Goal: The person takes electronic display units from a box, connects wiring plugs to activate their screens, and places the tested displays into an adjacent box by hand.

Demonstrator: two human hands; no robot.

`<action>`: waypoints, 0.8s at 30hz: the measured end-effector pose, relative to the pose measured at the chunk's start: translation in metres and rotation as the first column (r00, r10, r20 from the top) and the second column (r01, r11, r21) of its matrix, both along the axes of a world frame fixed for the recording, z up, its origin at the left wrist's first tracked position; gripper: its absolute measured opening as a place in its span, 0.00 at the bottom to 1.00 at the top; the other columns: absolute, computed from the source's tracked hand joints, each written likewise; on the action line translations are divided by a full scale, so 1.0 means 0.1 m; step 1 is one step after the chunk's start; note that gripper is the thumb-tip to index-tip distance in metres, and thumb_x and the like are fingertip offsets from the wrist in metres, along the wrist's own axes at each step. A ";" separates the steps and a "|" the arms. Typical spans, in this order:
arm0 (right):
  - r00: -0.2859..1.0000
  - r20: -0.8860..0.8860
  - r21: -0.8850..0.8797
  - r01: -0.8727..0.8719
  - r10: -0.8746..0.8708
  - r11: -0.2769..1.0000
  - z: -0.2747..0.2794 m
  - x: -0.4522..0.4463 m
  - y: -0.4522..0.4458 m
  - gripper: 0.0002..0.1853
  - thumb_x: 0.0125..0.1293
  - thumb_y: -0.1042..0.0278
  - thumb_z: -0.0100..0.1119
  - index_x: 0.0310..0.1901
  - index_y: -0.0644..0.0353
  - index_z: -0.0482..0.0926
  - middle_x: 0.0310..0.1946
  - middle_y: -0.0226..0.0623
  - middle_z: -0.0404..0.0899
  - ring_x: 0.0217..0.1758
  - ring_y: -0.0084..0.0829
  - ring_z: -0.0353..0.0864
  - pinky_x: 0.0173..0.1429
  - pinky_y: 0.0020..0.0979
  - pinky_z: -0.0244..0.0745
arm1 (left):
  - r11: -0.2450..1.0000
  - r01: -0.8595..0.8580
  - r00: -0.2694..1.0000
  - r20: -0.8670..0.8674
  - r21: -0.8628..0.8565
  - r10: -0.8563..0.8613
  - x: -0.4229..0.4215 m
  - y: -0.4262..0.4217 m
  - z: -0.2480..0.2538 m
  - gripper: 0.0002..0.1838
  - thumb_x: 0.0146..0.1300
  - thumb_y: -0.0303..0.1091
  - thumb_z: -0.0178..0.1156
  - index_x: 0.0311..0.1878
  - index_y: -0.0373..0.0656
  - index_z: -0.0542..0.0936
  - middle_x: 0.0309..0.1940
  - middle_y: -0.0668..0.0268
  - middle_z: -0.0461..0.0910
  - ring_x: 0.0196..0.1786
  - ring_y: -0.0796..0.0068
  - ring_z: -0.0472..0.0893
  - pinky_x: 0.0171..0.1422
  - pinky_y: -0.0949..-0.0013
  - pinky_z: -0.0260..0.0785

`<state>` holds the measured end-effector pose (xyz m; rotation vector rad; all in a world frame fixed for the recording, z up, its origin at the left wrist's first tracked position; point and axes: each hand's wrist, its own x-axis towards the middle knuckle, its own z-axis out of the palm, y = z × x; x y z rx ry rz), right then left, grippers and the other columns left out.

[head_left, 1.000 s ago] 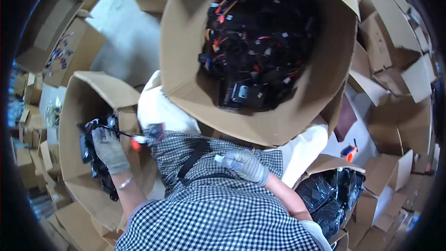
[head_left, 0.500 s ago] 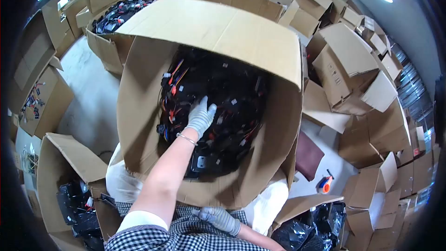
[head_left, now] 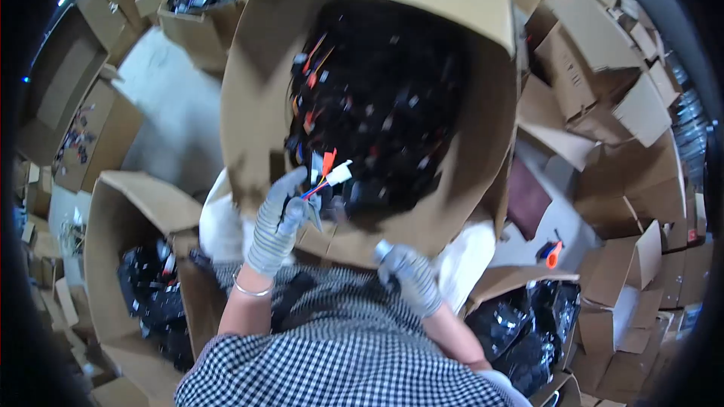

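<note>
My left hand (head_left: 273, 226), in a striped grey glove, is closed on a short wire lead (head_left: 313, 190) at the near left edge of the large carton. The lead has thin red and blue wires, a white plug (head_left: 339, 174) and a red-orange plug (head_left: 329, 160) pointing up. Whatever else is inside the grip is hidden by the glove. Gloved as well, my right hand (head_left: 412, 280) hovers above my checked clothing near the carton's front edge, fingers bent and apart, nothing visible in them. Inside the large carton (head_left: 260, 98) lies a pile of black parts with coloured leads (head_left: 377, 105).
Open cartons with black plastic-wrapped parts stand at lower left (head_left: 154, 294) and lower right (head_left: 520, 324). More cartons (head_left: 584, 68) crowd the right side. An orange-and-blue tape dispenser (head_left: 553, 255) lies on the floor beside a maroon sheet (head_left: 528, 200).
My left hand has drawn back from the pile toward me and now holds the wire lead. My right hand has risen from my lap. The view has tilted downward.
</note>
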<state>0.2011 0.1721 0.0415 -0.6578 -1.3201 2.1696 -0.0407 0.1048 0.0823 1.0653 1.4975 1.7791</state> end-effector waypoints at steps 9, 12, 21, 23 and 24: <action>0.964 0.221 0.034 -0.162 0.151 0.986 0.79 -0.19 -0.14 0.21 0.67 0.48 0.53 0.38 0.62 0.81 0.20 0.23 0.72 0.23 0.13 0.65 0.28 0.17 0.58 | 0.977 -0.004 0.879 -0.466 -0.215 -0.099 0.27 -0.76 0.26 0.21 0.54 0.36 0.66 0.53 0.45 0.79 0.31 0.63 0.78 0.31 0.69 0.76 0.37 0.70 0.68; 0.952 0.187 0.022 -0.252 0.244 0.967 0.73 -0.19 -0.20 0.21 0.68 0.49 0.52 0.37 0.62 0.80 0.19 0.23 0.70 0.22 0.14 0.64 0.27 0.18 0.58 | 0.927 -0.001 0.858 -0.476 -0.376 -0.192 0.39 -0.89 0.28 0.19 0.56 0.36 0.66 0.51 0.43 0.79 0.31 0.66 0.77 0.33 0.73 0.75 0.37 0.73 0.66; 0.767 0.211 -0.345 -0.522 0.606 0.780 0.63 -0.21 -0.34 0.19 0.64 0.49 0.58 0.35 0.59 0.83 0.25 0.26 0.78 0.20 0.13 0.64 0.26 0.16 0.59 | 0.907 0.195 0.745 -0.546 -0.373 -0.384 0.45 -1.13 0.08 0.18 0.52 0.42 0.66 0.46 0.45 0.81 0.27 0.65 0.79 0.27 0.68 0.79 0.31 0.70 0.70; 0.702 0.193 -0.409 -0.577 0.685 0.707 0.50 -0.22 -0.33 0.18 0.64 0.50 0.58 0.37 0.59 0.83 0.27 0.28 0.80 0.22 0.13 0.68 0.26 0.15 0.62 | 0.879 0.198 0.733 -0.530 -0.435 -0.427 0.47 -1.20 0.07 0.18 0.51 0.44 0.67 0.43 0.45 0.82 0.24 0.65 0.78 0.25 0.69 0.77 0.29 0.69 0.68; 0.670 0.158 -0.451 -0.605 0.725 0.657 0.46 -0.22 -0.30 0.16 0.66 0.52 0.57 0.38 0.58 0.82 0.28 0.28 0.80 0.24 0.14 0.71 0.27 0.15 0.65 | 0.884 0.176 0.721 -0.554 -0.433 -0.415 0.49 -1.23 0.04 0.19 0.50 0.45 0.68 0.42 0.46 0.83 0.24 0.65 0.78 0.25 0.68 0.77 0.28 0.68 0.68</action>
